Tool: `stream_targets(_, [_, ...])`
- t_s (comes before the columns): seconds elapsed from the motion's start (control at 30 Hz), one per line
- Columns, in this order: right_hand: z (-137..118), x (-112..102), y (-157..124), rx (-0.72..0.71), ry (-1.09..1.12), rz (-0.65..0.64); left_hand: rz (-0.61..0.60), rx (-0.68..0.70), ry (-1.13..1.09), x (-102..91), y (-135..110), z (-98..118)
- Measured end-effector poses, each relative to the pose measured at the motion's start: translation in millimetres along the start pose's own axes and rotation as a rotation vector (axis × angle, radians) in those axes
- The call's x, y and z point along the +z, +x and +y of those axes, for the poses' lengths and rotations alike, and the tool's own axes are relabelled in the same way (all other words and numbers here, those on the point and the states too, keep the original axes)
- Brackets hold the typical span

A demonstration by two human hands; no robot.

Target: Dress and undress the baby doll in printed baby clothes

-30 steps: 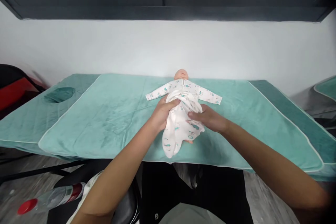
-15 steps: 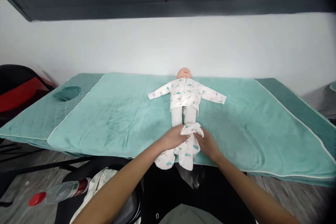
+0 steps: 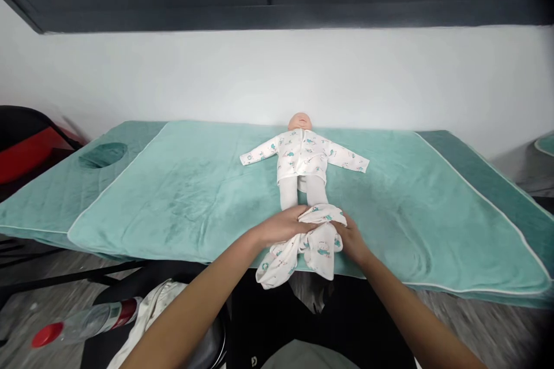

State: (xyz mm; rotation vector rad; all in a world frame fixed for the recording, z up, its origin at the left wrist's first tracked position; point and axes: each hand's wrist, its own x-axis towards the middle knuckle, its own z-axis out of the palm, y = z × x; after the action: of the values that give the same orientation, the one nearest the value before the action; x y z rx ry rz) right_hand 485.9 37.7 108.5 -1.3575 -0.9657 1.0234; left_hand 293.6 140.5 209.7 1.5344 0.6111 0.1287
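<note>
A baby doll [image 3: 302,157] lies on its back on the teal towel [image 3: 182,196], head toward the wall, wearing a white printed top. Its white legs [image 3: 302,191] are bare down to the shins. The matching printed trousers [image 3: 312,241] are bunched around its feet at the towel's near edge, legs hanging over. My left hand [image 3: 283,225] grips the bunched waistband on the left side. My right hand [image 3: 351,237] grips it on the right.
The towel covers a teal massage table [image 3: 485,179] with a face hole [image 3: 103,154] at the left end. A white wall stands behind. A plastic bottle with a red cap [image 3: 82,323] and a black stool with cloth [image 3: 151,311] are below left.
The trousers came down from the doll's waist to its feet, baring the legs. Both hands moved with them toward the near edge, then spread the waistband slightly.
</note>
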Motion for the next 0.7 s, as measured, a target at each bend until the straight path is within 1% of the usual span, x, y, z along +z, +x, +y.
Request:
stream_targets(0.07, [-2.6,-1.3,0.4,-0.022,0.002,0.025,0.053,-0.033,-0.036,-6.3,7.4,-3.1])
stream_targets(0.17, [-9.5,0.3,12.7,-0.063,-0.054,0.038,0.207,-0.017,0.034,-16.0,21.3,-4.8])
stream_targets(0.3, [-19.4,0.8,47.5,-0.133,-0.138,0.107,0.364,0.039,0.263,-22.9,40.3,-1.2])
stream_targets(0.4, [-23.1,0.8,70.6,-0.145,-0.129,0.126,0.457,0.093,0.452,-24.8,54.8,-0.8])
stream_targets(0.53, [-18.8,-0.8,82.1,-0.112,-0.098,0.188,0.566,0.189,0.68,-24.2,70.6,-7.5])
stream_targets(0.6, [-13.9,-4.5,82.1,-0.09,-0.059,0.168,0.597,0.226,0.765,-23.5,75.5,-9.6])
stream_targets(0.7, [-7.5,-11.6,80.9,-0.046,0.121,0.051,0.641,0.264,0.852,-25.5,81.9,-5.5])
